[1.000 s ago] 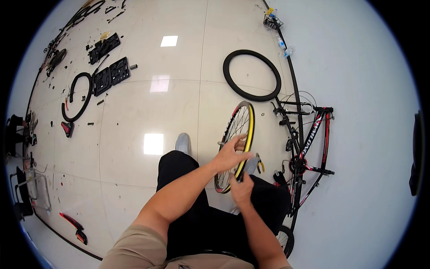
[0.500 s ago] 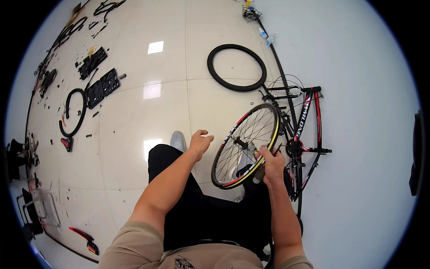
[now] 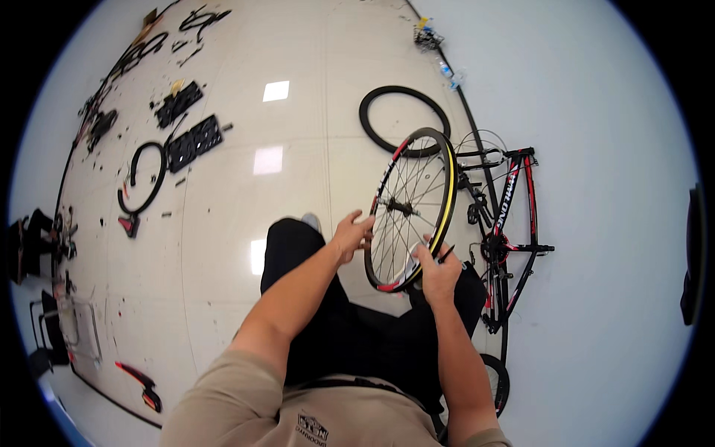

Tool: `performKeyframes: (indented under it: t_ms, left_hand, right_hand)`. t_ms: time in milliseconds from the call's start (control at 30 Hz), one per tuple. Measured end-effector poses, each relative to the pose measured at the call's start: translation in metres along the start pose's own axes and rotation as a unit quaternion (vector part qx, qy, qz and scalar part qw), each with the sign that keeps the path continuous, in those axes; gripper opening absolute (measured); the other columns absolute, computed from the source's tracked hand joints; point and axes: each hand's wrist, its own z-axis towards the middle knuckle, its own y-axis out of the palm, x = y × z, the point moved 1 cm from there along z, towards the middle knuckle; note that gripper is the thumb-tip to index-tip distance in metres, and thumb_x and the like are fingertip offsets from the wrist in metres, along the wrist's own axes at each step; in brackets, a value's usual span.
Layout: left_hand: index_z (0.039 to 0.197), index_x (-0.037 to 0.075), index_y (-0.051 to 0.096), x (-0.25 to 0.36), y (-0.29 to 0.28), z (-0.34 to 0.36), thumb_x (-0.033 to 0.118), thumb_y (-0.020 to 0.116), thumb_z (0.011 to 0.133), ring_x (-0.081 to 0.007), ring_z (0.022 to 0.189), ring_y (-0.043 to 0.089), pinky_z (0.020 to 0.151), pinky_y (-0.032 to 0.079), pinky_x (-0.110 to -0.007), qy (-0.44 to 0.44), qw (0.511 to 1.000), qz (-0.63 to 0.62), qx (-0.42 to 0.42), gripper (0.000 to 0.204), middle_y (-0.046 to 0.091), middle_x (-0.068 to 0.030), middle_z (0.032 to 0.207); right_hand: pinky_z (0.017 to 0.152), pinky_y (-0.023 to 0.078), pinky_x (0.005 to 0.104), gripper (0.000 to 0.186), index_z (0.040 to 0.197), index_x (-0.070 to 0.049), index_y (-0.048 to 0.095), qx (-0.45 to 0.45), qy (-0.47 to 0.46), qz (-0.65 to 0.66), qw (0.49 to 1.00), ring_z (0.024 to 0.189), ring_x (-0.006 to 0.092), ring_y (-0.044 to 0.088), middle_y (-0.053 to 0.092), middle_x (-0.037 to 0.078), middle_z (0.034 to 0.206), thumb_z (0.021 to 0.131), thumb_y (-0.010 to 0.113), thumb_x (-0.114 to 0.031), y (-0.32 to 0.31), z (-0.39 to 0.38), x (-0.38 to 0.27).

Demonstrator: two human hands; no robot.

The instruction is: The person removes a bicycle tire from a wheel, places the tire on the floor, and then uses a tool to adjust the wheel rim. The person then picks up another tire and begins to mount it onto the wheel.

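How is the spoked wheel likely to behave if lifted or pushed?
The spoked wheel probably rolls easily, given its round outline. It may feel light for its size, being mostly open inside. Stood on edge unsupported, it would likely tip, since it looks narrow.

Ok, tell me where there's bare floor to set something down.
Widest: between the black case and the tyre, down toward the left hand. Nearly bare too: between the red-black part and the left arm. Crowded: the right side, around the frame and the wheel, and the upper left, where loose parts lie.
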Motion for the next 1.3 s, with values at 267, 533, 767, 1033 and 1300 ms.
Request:
performKeyframes:
  t_ms: [267,533,767,1033,1300]
  left_hand:
    - [0.151,0.006,0.037,-0.016,0.01,-0.025,0.022,0.067,0.093,-0.0224,0.1,0.058,0.077,0.051,-0.037,-0.075,0.993,0.024,0.086,0.067,0.056,-0.0114,0.129]
    - [0.139,0.005,0.056,-0.017,0.025,-0.051,0.035,0.066,0.096,-0.0213,0.107,0.06,0.083,0.051,-0.035,-0.011,0.982,0.177,-0.066,0.053,0.063,-0.0096,0.128]
    - [0.134,0.005,0.061,-0.042,0.032,-0.04,0.033,0.067,0.096,-0.016,0.093,0.062,0.076,0.052,-0.033,-0.013,0.971,0.225,-0.076,0.048,0.068,-0.0064,0.113]
    - [0.111,-0.003,0.07,-0.045,0.023,-0.031,0.019,0.066,0.095,-0.0125,0.077,0.063,0.069,0.052,-0.028,0.099,0.961,0.253,-0.049,0.028,0.071,-0.0066,0.093]
    - [0.109,-0.006,0.069,-0.039,0.017,-0.031,0.015,0.065,0.094,-0.0141,0.079,0.065,0.072,0.054,-0.028,0.118,0.956,0.268,-0.006,0.027,0.071,-0.0085,0.093]
  right_hand:
    - [0.071,0.05,0.0262,0.037,0.104,0.004,0.073,-0.053,0.076,-0.053,0.994,0.074,0.0111,0.062,0.07,0.005,0.083,0.078,0.077,-0.022,0.02,0.009,0.098]
    - [0.071,0.051,0.0274,0.028,0.102,0.0,0.073,-0.093,0.156,-0.015,0.983,0.077,0.0108,0.064,0.072,0.005,0.087,0.086,0.077,-0.022,0.03,0.005,0.122]
    - [0.066,0.047,0.0275,0.029,0.098,0.001,0.069,-0.135,0.118,-0.023,0.984,0.072,0.0084,0.054,0.063,-0.001,0.078,0.083,0.079,-0.023,0.034,-0.006,0.112]
    - [0.073,0.049,0.0303,0.038,0.101,0.001,0.069,-0.182,0.125,-0.027,0.975,0.078,0.0115,0.058,0.066,0.002,0.083,0.08,0.081,-0.027,0.04,-0.002,0.106]
    - [0.077,0.05,0.0307,0.035,0.106,-0.001,0.068,-0.201,0.118,-0.003,0.972,0.08,0.0124,0.059,0.068,0.003,0.089,0.083,0.081,-0.024,0.047,-0.007,0.112]
